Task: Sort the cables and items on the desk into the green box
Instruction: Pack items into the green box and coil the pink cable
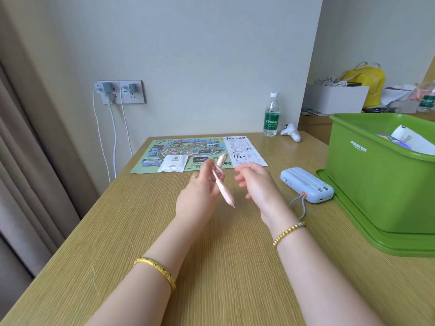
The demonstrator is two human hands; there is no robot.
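My left hand (200, 191) holds a short pink cable (222, 184) above the middle of the desk; one plug end hangs down toward me and the other sticks up past my fingers. My right hand (256, 182) hovers just to the right of it with fingers apart, holding nothing. The green storage box (367, 180) stands on its lid at the right, with papers inside. A light blue power bank (306, 184) with a grey strap lies on the desk beside the box. A white sachet (173, 163) lies on a colourful map sheet (200, 149) further back.
A water bottle (271, 115) and a white controller (292, 132) stand at the desk's back right corner. Chargers with white cables (113, 128) hang from a wall socket at the left. A curtain runs along the left edge. Cluttered boxes and a yellow bag sit behind the green box.
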